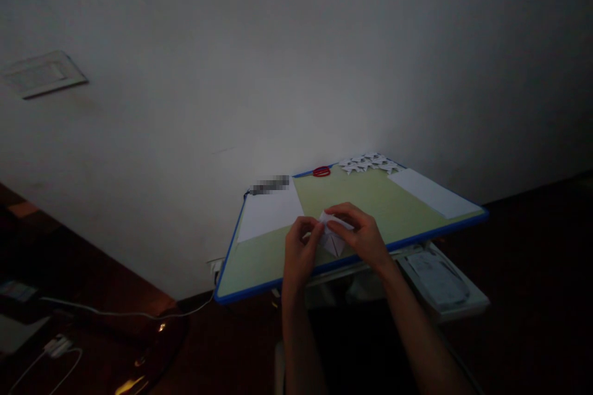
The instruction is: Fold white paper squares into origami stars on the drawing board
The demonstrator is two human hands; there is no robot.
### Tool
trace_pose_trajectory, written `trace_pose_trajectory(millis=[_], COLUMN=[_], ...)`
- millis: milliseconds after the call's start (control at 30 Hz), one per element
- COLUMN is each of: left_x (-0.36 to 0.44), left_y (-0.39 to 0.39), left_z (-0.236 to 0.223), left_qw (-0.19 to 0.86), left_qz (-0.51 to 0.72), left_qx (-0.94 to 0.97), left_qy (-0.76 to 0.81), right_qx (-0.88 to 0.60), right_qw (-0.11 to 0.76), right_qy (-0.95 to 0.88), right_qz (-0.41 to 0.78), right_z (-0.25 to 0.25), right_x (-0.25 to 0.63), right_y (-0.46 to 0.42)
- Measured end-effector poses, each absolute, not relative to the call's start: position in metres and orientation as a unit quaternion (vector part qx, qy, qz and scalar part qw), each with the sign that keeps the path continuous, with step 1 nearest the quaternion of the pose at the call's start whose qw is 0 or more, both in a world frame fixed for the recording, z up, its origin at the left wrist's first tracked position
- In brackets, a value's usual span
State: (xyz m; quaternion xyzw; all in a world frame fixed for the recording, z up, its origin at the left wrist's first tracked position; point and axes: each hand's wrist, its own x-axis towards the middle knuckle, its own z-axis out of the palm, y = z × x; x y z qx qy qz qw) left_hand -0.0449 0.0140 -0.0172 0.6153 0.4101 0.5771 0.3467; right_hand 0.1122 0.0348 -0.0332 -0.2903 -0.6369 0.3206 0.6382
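A small folded piece of white paper [334, 243] is between my hands, over the front part of the green table top. My left hand [301, 244] pinches its left side between thumb and fingers. On the right and upper side, my right hand [359, 231] grips the same paper, with thumb and fingers bent around its edge. Creases and flaps show on the paper's near face, and its top point stands up between the hands. The fingers cover part of it.
The table [264, 268] has a blue rim. Red-handled scissors [321, 171] and several folded paper pieces [370, 163] lie along the back. White sheets [271, 213] lie left, more paper [435, 193] right. An open drawer [447, 287] sticks out below; a white cable [125, 315] runs left.
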Motion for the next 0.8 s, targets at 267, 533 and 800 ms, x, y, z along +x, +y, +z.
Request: trace_pose_trajectory(millis=[267,533,800], left_x=[-0.048,-0.046,-0.029], left_y=[0.013,0.011,0.016], left_z=[-0.019,-0.015,-0.017], left_qw=[0.336,0.308,0.295], left_qz=[0.581,0.599,0.627], left_qx=[0.642,0.642,0.588], left_qy=[0.371,0.366,0.418], right_qx=[-0.292,-0.274,-0.259], right_qw=[0.644,0.641,0.638], right_qy=[-0.628,-0.605,-0.618], right_qz=[0.325,0.384,0.38], right_z=[-0.034,-0.033,-0.036], right_x=[0.113,0.111,0.112], right_y=[0.035,0.033,0.035])
